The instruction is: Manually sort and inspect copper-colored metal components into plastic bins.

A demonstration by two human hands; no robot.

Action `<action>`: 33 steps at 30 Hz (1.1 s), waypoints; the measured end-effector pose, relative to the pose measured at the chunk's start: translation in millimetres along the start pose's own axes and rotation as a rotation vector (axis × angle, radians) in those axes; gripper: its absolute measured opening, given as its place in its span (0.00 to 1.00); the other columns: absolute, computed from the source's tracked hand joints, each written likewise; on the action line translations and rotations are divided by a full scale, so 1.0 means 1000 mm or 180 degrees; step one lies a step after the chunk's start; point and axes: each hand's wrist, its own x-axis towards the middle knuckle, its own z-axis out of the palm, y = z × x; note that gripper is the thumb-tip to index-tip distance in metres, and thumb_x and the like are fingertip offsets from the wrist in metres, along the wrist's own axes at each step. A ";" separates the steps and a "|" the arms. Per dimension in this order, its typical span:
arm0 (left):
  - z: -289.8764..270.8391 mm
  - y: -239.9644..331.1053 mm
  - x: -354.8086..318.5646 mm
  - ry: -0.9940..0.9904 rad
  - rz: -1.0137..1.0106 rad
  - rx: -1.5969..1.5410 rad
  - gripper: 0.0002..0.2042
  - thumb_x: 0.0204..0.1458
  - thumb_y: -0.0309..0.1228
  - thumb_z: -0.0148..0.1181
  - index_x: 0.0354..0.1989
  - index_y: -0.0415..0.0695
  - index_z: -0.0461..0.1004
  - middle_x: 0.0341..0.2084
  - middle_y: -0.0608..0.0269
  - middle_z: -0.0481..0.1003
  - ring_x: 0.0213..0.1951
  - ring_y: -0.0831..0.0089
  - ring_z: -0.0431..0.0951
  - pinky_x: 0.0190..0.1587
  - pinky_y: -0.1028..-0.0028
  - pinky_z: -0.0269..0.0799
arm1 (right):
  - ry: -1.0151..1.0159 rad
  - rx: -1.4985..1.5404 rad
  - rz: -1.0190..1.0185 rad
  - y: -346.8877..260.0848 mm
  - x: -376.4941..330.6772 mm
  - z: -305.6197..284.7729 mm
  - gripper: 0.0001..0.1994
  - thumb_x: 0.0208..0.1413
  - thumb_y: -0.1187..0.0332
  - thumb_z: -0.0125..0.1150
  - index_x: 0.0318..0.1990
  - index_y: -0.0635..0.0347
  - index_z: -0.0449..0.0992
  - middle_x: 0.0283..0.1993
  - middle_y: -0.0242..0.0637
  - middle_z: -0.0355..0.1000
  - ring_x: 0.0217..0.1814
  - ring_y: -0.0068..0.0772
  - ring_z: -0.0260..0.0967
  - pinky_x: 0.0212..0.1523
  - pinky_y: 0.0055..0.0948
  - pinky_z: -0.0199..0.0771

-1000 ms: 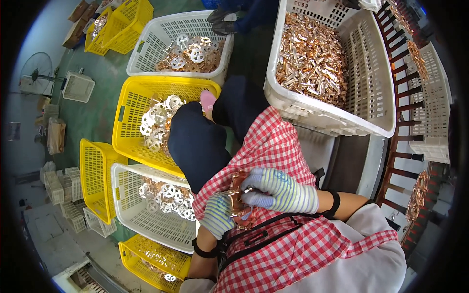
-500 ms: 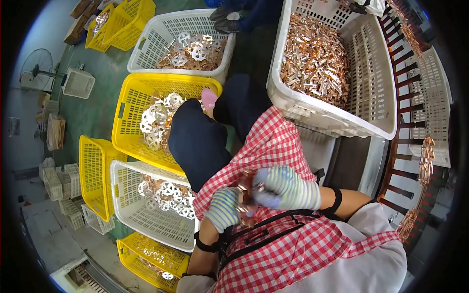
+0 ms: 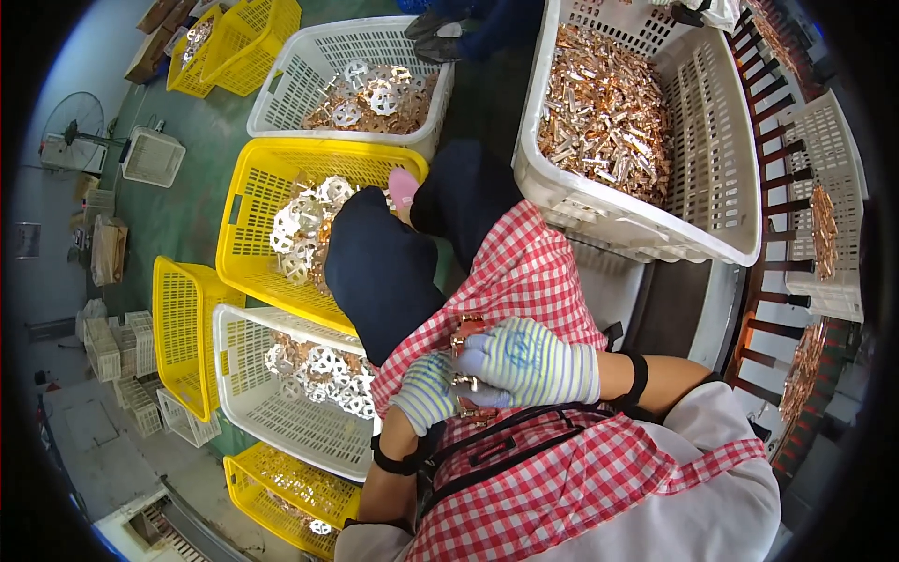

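Over my lap, in front of the red checked apron, both gloved hands are closed around a copper-coloured metal part [image 3: 466, 330]. My left hand [image 3: 426, 391] grips its left side. My right hand [image 3: 538, 363] presses against it from the right, fingertips on the metal. Only the part's upper and lower ends show, with small shiny bits along it; its full shape is hidden by the gloves. Left of my knees, a yellow basket [image 3: 245, 187] holds silvery, cut-out metal plates [image 3: 295, 234]. A white basket [image 3: 248, 412] below it carries similar plates [image 3: 323, 375].
A large white basket [image 3: 712, 150] full of small copper pieces [image 3: 604, 112] stands at the far right. Beside it runs a rack of dark bars [image 3: 775, 208] with hanging copper bunches [image 3: 803, 370]. Another white basket [image 3: 281, 89] stands beyond; a person's shoe [image 3: 435, 42] is next to it.
My right hand has moved slightly left, closer to my left hand, and the blurred part now shows more steadily. The hanging copper bunches at the right have shifted away from me.
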 end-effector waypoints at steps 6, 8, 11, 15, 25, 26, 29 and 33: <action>0.002 0.003 0.018 -0.0330 0.0229 -0.0329 0.27 0.53 0.40 0.55 0.60 0.42 0.61 0.45 0.44 0.74 0.45 0.53 0.76 0.45 0.63 0.73 | 0.0534 -0.0418 0.0215 0.022 -0.041 -0.023 0.11 0.47 0.63 0.65 0.36 0.55 0.72 0.24 0.35 0.66 0.25 0.39 0.69 0.25 0.36 0.67; 0.010 -0.007 0.022 -0.0143 0.0383 -0.0373 0.27 0.53 0.39 0.56 0.60 0.42 0.61 0.46 0.46 0.74 0.45 0.55 0.76 0.45 0.63 0.73 | 0.0536 0.0176 0.0207 0.017 -0.043 -0.014 0.11 0.48 0.64 0.65 0.36 0.55 0.72 0.25 0.35 0.67 0.26 0.39 0.69 0.26 0.36 0.67; 0.031 -0.051 0.003 0.0251 0.1207 0.1110 0.25 0.52 0.35 0.57 0.58 0.43 0.64 0.47 0.51 0.74 0.47 0.57 0.76 0.48 0.65 0.72 | 0.0249 0.0792 -0.0020 0.000 -0.021 -0.010 0.12 0.54 0.61 0.59 0.40 0.58 0.71 0.28 0.40 0.68 0.30 0.44 0.71 0.31 0.39 0.71; 0.042 -0.060 -0.009 0.0154 0.0397 0.0021 0.24 0.52 0.35 0.57 0.58 0.43 0.65 0.48 0.51 0.74 0.48 0.57 0.76 0.50 0.65 0.72 | 0.0023 0.0435 -0.0197 -0.007 -0.007 0.005 0.10 0.52 0.62 0.60 0.36 0.57 0.71 0.27 0.39 0.68 0.27 0.42 0.72 0.28 0.39 0.72; 0.006 -0.045 0.006 -0.0466 0.1214 -0.0503 0.24 0.49 0.34 0.61 0.57 0.46 0.69 0.48 0.56 0.74 0.53 0.63 0.72 0.58 0.63 0.66 | 0.0062 0.0638 -0.0208 -0.009 -0.039 -0.038 0.09 0.50 0.65 0.64 0.31 0.56 0.70 0.22 0.35 0.66 0.23 0.38 0.69 0.22 0.34 0.70; 0.007 -0.036 0.014 -0.0076 0.1403 0.0097 0.24 0.49 0.36 0.61 0.57 0.47 0.68 0.48 0.55 0.73 0.53 0.62 0.72 0.57 0.62 0.67 | 0.0536 0.0827 -0.0151 -0.010 -0.047 -0.056 0.08 0.50 0.67 0.64 0.33 0.56 0.71 0.23 0.35 0.68 0.25 0.37 0.70 0.25 0.32 0.71; -0.003 -0.002 0.015 -0.0513 0.0201 -0.1726 0.26 0.52 0.37 0.60 0.61 0.50 0.64 0.51 0.49 0.69 0.50 0.53 0.73 0.53 0.59 0.73 | 0.1798 0.0586 0.0679 -0.008 -0.061 -0.124 0.11 0.48 0.70 0.65 0.39 0.59 0.73 0.27 0.37 0.73 0.29 0.36 0.73 0.30 0.35 0.73; -0.013 0.022 0.043 -0.0911 0.1053 -0.2326 0.26 0.54 0.38 0.57 0.62 0.48 0.63 0.52 0.49 0.68 0.51 0.53 0.72 0.53 0.60 0.71 | 0.3520 -0.0407 0.2077 0.015 -0.080 -0.147 0.23 0.49 0.60 0.66 0.50 0.64 0.70 0.41 0.46 0.73 0.43 0.45 0.73 0.44 0.37 0.71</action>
